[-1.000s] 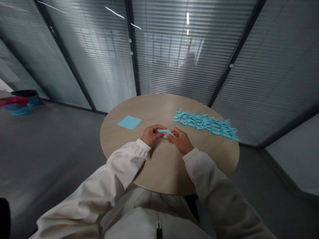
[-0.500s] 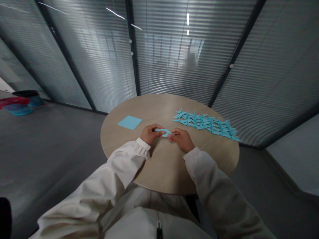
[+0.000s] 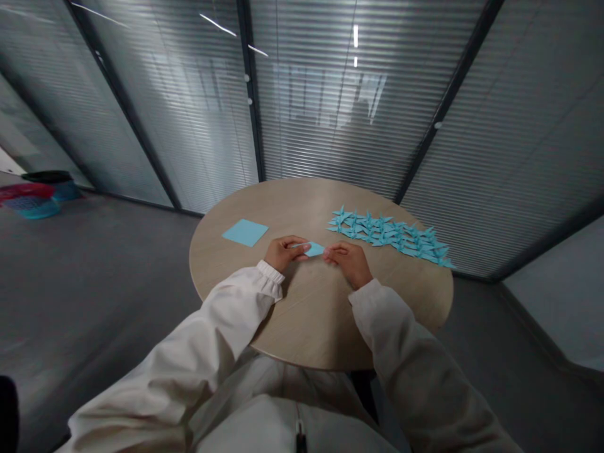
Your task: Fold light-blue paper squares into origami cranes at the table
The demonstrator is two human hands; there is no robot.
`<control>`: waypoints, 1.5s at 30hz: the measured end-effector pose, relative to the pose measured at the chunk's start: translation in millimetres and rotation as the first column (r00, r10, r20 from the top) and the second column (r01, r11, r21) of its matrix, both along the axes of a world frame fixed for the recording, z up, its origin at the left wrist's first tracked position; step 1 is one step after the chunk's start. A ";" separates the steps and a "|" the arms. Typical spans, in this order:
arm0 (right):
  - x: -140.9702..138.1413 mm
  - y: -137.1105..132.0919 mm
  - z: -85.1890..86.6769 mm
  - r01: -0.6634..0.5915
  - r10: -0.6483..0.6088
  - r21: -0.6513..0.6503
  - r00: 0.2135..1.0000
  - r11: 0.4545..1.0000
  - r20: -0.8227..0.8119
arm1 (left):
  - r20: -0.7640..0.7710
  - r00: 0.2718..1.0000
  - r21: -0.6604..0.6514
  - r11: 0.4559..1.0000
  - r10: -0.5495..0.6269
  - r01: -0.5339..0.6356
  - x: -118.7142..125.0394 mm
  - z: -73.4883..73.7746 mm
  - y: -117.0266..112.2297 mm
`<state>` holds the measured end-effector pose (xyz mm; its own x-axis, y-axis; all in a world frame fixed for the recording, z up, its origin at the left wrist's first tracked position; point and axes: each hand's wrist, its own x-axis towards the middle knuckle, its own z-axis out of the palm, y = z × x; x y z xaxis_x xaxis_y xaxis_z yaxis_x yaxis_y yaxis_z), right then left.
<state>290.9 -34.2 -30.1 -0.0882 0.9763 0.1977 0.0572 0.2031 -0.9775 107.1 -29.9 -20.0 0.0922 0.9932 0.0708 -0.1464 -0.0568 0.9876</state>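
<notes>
Between my hands is a small folded piece of blue origami paper (image 3: 314,249), held just over the round wooden table. My left hand (image 3: 285,252) pinches its left side, the thumb lying on top and part of the paper hidden behind the fingers. At the right corner, the fingertips of my right hand (image 3: 348,260) are pinched together on the paper's tip. Left of my hands lies a flat blue paper sheet (image 3: 245,232). Several folded blue paper cranes (image 3: 387,230) sit in close rows on the right.
The round table (image 3: 321,327) reaches close to my body. Behind it stands a glass partition with blinds (image 3: 325,145) and dark frame posts. On the floor at the far left are a blue basket with a red liner (image 3: 31,201) and a dark-lined bin (image 3: 59,184).
My right hand has slid slightly right, toward the paper's corner, so more of the folded paper shows. My left hand keeps its pinch almost in place.
</notes>
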 end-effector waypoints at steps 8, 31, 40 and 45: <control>-0.2 0.1 0.2 0.005 -0.007 0.049 0.999 0.999 0.049 | 0.053 0.998 -0.064 0.998 -0.026 0.029 -1.6 0.7 0.5; -5.8 -12.5 8.1 -0.079 -0.306 0.639 0.829 0.765 0.469 | -0.005 0.990 -0.111 0.984 -0.144 0.142 1.2 -1.1 0.4; -6.7 -10.6 5.9 -0.034 -0.253 0.586 0.881 0.810 0.400 | 0.007 0.989 -0.105 0.983 -0.148 0.148 0.2 -2.9 1.2; -6.4 -8.3 3.2 -0.015 -0.214 0.537 0.908 0.844 0.361 | -0.007 0.989 -0.105 0.984 -0.147 0.146 1.1 -1.3 -0.3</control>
